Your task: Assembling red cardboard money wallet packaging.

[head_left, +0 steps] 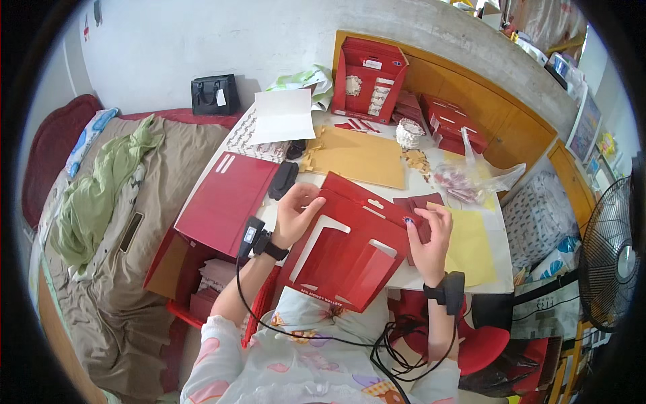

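A red cardboard packaging box (336,259) with two cut-out windows and a hang slot is held tilted above the table's near edge and my lap. My left hand (294,214) grips its upper left edge, thumb on the front. At the upper right corner, my right hand (431,241) pinches the edge with thumb and curled fingers. Behind that corner lie dark red folded pieces (420,200) and a yellow sheet (469,246). A flat red box (227,198) lies left of my left hand.
On the white table (496,266) rest a tan cardboard sheet (356,155), a white roll (409,135) and a plastic bag (474,172). A red display box (370,81) stands at the back. A black fan (609,256) is at right, a bed (111,269) at left; black cables (397,353) cross my lap.
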`<state>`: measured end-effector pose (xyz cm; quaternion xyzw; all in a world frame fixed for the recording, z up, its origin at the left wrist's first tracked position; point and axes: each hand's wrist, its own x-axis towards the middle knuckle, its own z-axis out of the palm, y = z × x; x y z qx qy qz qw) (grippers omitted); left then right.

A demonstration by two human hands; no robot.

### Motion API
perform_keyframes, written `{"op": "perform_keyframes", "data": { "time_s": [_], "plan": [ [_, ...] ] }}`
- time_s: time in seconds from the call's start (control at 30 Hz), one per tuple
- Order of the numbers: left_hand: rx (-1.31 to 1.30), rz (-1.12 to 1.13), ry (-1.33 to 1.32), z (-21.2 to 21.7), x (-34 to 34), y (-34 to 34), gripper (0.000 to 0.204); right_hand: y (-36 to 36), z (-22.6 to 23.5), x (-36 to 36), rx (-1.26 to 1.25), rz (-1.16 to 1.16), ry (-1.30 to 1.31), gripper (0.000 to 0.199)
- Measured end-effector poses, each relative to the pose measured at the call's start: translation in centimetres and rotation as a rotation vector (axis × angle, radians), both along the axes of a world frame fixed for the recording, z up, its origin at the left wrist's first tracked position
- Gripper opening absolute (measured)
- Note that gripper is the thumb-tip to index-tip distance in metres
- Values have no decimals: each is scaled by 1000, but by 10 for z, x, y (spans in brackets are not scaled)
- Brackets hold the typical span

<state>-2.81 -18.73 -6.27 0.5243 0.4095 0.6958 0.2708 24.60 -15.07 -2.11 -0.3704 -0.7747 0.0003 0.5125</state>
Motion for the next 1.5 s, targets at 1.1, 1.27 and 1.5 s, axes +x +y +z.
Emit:
{"op": "perform_keyframes", "data": {
  "time_s": [1.1, 1.27, 1.5],
  "plan": [
    [-108, -382, 498, 13, 32, 83, 17, 22, -20, -2, -960, 479, -2, 34],
    [-97, -385, 517, 15, 29, 84, 16, 18, -14, -1, -1465, 860, 297, 36],
    [-127, -413, 572, 19, 20, 79, 16, 9, -15, -10, -1555, 815, 253, 38]
  ]
}}
